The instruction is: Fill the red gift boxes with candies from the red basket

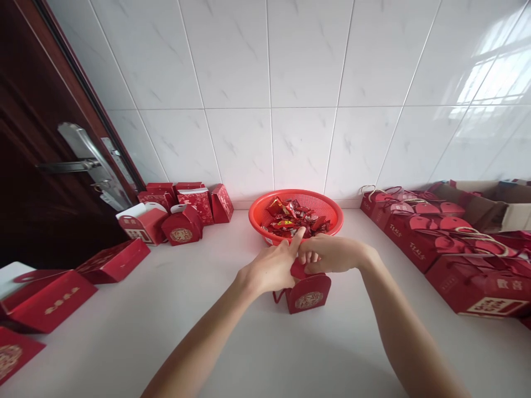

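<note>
A small red gift box (309,296) with a gold round print stands on the white tabletop, its top flaps partly hidden under my fingers. From the left, my left hand (272,266) closes on the box's upper edge, one finger sticking out forward. My right hand (334,254) has its fingers curled over the top flap from the other side. A dark red ribbon loop (279,296) hangs at the box's left. Just behind the hands sits a red plastic basket (296,193) holding several wrapped sweets (290,213).
Open red boxes (53,301) stand along the left, with smaller red boxes (193,202) by the tiled wall (236,143). Rows of closed red boxes with handles (418,237) and a cardboard box (516,216) fill the right. A dark door (37,110) borders the left.
</note>
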The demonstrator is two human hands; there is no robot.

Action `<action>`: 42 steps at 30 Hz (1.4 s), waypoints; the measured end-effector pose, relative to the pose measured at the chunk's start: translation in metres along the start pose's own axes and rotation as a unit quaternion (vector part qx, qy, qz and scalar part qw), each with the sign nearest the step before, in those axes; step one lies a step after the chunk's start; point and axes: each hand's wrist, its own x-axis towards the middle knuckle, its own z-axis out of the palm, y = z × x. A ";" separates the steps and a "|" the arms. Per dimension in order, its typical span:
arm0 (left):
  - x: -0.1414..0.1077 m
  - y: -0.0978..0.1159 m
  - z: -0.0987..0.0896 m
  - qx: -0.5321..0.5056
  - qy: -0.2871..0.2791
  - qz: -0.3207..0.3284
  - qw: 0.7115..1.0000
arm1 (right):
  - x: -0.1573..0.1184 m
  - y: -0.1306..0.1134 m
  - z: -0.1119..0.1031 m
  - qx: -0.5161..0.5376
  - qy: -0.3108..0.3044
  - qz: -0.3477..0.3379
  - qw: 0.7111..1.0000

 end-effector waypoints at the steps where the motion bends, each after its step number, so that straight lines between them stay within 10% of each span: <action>1: -0.001 0.002 0.000 0.017 0.005 -0.003 1.000 | -0.001 0.000 -0.001 -0.001 0.002 0.002 1.000; 12: -0.004 0.002 0.003 0.067 -0.011 -0.009 0.998 | -0.009 0.033 -0.003 0.029 0.080 0.088 0.993; 22: -0.002 -0.005 -0.003 -0.043 -0.025 -0.011 0.999 | -0.003 0.075 0.054 0.163 0.106 0.039 0.980; 33: 0.011 -0.005 0.012 -0.029 -0.017 0.017 0.999 | -0.024 0.075 0.077 0.480 0.281 -0.064 0.829; 42: 0.017 -0.012 0.017 -0.071 -0.027 0.046 0.996 | -0.011 0.066 0.092 0.402 0.271 -0.033 0.874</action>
